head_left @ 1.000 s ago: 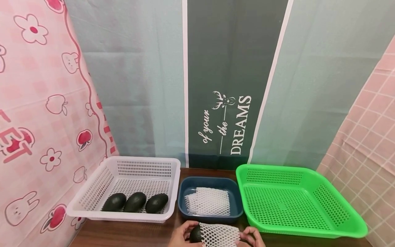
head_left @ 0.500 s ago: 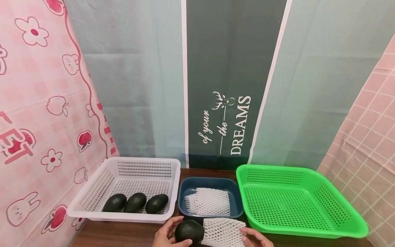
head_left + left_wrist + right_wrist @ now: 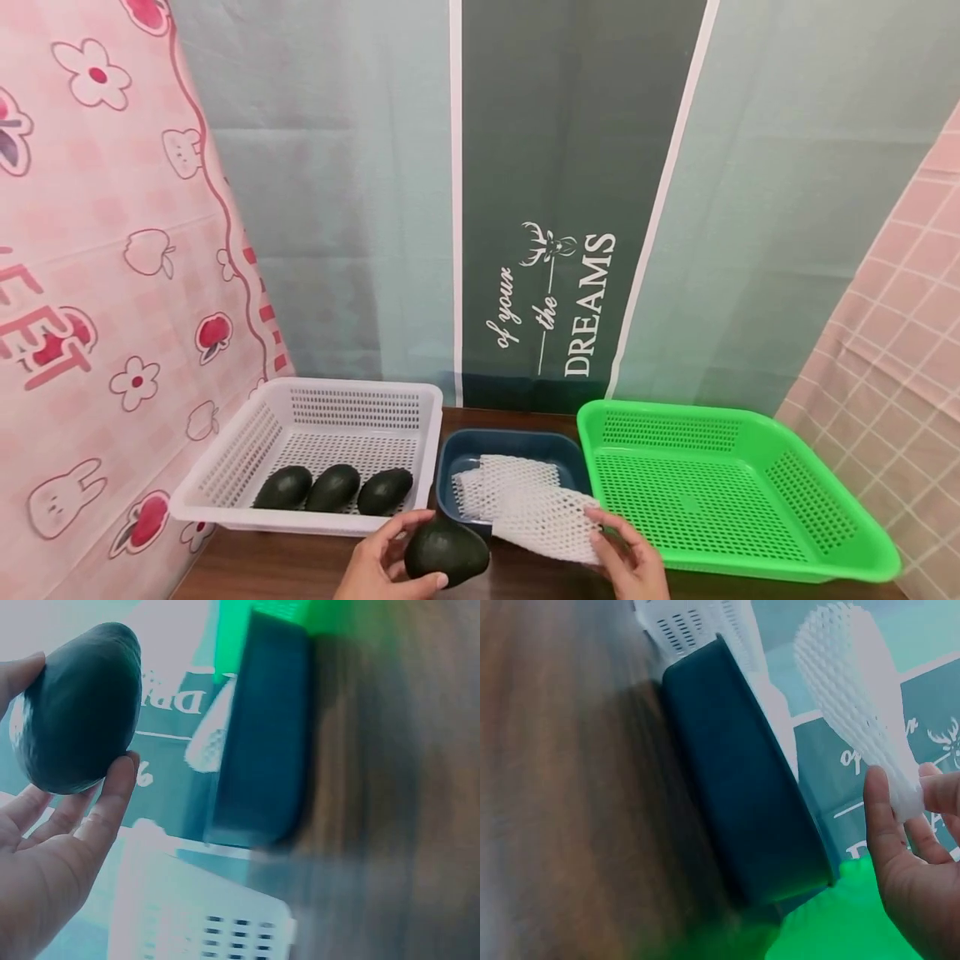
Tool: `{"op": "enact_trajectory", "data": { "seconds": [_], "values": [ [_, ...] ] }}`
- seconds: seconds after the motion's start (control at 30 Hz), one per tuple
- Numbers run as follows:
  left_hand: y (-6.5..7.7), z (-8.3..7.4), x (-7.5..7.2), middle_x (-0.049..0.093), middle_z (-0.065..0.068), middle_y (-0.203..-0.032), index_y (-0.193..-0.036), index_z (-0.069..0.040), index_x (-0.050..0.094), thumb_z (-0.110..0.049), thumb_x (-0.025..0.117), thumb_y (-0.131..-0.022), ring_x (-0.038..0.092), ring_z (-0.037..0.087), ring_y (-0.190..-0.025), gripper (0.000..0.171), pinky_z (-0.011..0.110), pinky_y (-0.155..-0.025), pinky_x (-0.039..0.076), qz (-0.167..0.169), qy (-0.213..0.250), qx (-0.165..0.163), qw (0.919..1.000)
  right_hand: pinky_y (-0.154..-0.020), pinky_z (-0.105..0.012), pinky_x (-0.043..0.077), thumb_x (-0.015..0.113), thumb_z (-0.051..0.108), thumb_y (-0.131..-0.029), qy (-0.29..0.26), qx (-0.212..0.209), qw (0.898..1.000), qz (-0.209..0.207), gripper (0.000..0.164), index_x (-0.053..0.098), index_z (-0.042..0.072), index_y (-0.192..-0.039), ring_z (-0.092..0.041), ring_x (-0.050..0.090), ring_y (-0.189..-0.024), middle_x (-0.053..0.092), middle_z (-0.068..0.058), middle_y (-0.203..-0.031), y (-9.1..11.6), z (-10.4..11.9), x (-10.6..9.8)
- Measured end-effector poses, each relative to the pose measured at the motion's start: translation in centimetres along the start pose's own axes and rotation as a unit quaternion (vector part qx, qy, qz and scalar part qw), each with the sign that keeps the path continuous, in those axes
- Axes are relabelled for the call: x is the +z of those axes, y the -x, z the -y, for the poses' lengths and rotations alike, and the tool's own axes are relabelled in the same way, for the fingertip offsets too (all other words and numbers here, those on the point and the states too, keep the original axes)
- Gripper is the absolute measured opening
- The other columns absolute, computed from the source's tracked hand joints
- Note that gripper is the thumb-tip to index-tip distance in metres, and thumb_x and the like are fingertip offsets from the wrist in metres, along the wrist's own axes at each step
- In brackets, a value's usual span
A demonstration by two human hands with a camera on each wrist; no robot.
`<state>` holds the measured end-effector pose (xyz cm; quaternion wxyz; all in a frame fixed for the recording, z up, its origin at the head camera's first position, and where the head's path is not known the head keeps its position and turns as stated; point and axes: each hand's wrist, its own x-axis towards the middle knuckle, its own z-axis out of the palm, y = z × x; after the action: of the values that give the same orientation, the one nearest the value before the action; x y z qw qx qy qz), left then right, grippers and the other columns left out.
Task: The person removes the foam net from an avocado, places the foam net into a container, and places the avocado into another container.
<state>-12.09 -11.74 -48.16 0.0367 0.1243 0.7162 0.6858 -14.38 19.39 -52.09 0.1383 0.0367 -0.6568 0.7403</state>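
My left hand (image 3: 388, 560) grips a dark green avocado (image 3: 447, 550), bare of any net, in front of the white basket. In the left wrist view the thumb and fingers curl round the avocado (image 3: 81, 709). By one end, my right hand (image 3: 632, 552) pinches a white foam net sleeve (image 3: 547, 523), which overlaps the front of the blue tub in the head view. Seen from the right wrist, the foam net sleeve (image 3: 855, 690) hangs flat and hollow from the fingertips. A gap separates avocado and sleeve.
Three avocados (image 3: 333, 489) lie in the white basket (image 3: 307, 523) on the left. More foam nets (image 3: 468, 492) lie inside the blue tub (image 3: 513, 435) in the middle. To the right stands a green basket (image 3: 697, 487). Curtains hang behind and at both sides.
The avocado has come out of the foam net sleeve. My left hand moved left with the avocado, while the right hand lifted the sleeve up toward the tub.
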Motion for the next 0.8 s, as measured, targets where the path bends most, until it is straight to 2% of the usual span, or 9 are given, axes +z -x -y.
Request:
{"op": "enact_trajectory", "data": {
  "seconds": [0.1,0.27,0.37,0.47,0.5,0.57,0.67,0.73,0.8],
  "values": [
    [-0.2,-0.9,-0.4,0.045,0.019,-0.122,-0.122,-0.001,0.048,-0.009,0.076,-0.068,0.057,0.024,-0.095,0.062,0.031,-0.073,0.048,0.010,0.029,0.005,0.9995,-0.062,-0.040,0.050,0.060,0.008,-0.084,-0.024,-0.032,0.999,0.029,0.036,0.052,-0.009,-0.115,-0.021,0.059,-0.089,0.054,-0.013,-0.115,-1.5,-2.4,-0.6],
    [-1.1,-1.8,-1.3,0.047,0.017,-0.116,-0.116,-0.002,0.050,-0.006,0.076,-0.068,0.058,0.026,-0.091,0.055,0.032,-0.072,0.049,-0.017,0.019,0.039,0.9989,-0.066,-0.041,0.049,0.065,0.023,-0.082,-0.054,-0.015,0.998,0.011,0.044,0.054,0.000,-0.118,-0.024,0.057,-0.092,0.049,-0.016,-0.119,-4.4,-7.8,-0.7],
    [-1.7,-2.0,-2.0,0.047,0.016,-0.111,-0.113,-0.004,0.051,-0.006,0.077,-0.067,0.057,0.025,-0.092,0.053,0.031,-0.072,0.049,-0.037,0.000,0.061,0.9975,-0.064,-0.041,0.050,0.069,0.028,-0.077,-0.054,-0.008,0.998,-0.008,0.048,0.055,0.003,-0.116,-0.023,0.057,-0.084,0.050,-0.017,-0.117,-5.4,-8.9,0.4],
    [-2.4,-2.3,-2.8,0.049,0.014,-0.109,-0.111,-0.006,0.052,-0.005,0.078,-0.066,0.058,0.023,-0.090,0.052,0.031,-0.070,0.049,-0.059,-0.017,0.068,0.9958,-0.060,-0.037,0.050,0.070,0.023,-0.077,-0.040,-0.016,0.999,-0.016,0.044,0.057,0.003,-0.114,-0.018,0.056,-0.077,0.053,-0.016,-0.114,-6.3,-9.2,1.3],
    [-2.7,-2.5,-3.1,0.051,0.013,-0.108,-0.110,-0.007,0.052,-0.005,0.078,-0.065,0.058,0.022,-0.090,0.052,0.030,-0.070,0.049,-0.068,-0.018,0.066,0.9954,-0.059,-0.034,0.050,0.070,0.019,-0.077,-0.047,-0.031,0.998,-0.009,0.039,0.058,0.003,-0.111,-0.017,0.055,-0.073,0.055,-0.016,-0.111,-6.3,-8.3,1.8],
    [-3.1,-3.2,-3.7,0.052,0.012,-0.107,-0.110,-0.006,0.052,-0.002,0.078,-0.064,0.058,0.022,-0.091,0.052,0.030,-0.068,0.049,-0.084,-0.016,0.054,0.9949,-0.059,-0.030,0.050,0.071,0.020,-0.076,-0.014,-0.038,0.999,-0.018,0.037,0.060,0.007,-0.108,-0.013,0.055,-0.075,0.057,-0.012,-0.108,-7.0,-8.4,2.1],
    [-3.7,-4.3,-4.7,0.054,0.012,-0.108,-0.109,-0.006,0.052,-0.002,0.078,-0.064,0.058,0.023,-0.093,0.052,0.029,-0.068,0.049,-0.110,-0.029,0.030,0.9931,-0.071,-0.022,0.046,0.074,0.028,-0.073,0.052,-0.044,0.997,-0.042,0.035,0.063,0.014,-0.103,-0.010,0.056,-0.087,0.060,-0.004,-0.103,-7.9,-8.9,2.5],
    [-4.0,-4.6,-5.5,0.053,0.011,-0.109,-0.109,-0.006,0.051,-0.006,0.079,-0.064,0.057,0.023,-0.093,0.053,0.031,-0.070,0.048,-0.121,-0.052,0.021,0.9911,-0.081,-0.020,0.041,0.075,0.037,-0.068,0.107,-0.028,0.992,-0.065,0.039,0.064,0.020,-0.101,-0.009,0.053,-0.098,0.060,0.002,-0.103,-8.8,-10.2,2.4],
    [-4.5,-4.4,-6.5,0.053,0.008,-0.110,-0.109,-0.009,0.052,-0.015,0.080,-0.064,0.055,0.020,-0.096,0.053,0.032,-0.076,0.046,-0.133,-0.104,0.022,0.9854,-0.086,-0.020,0.037,0.075,0.042,-0.066,0.142,-0.024,0.987,-0.075,0.039,0.064,0.024,-0.099,-0.008,0.052,-0.101,0.061,0.006,-0.101,-9.2,-10.7,2.5]
  ]
}}
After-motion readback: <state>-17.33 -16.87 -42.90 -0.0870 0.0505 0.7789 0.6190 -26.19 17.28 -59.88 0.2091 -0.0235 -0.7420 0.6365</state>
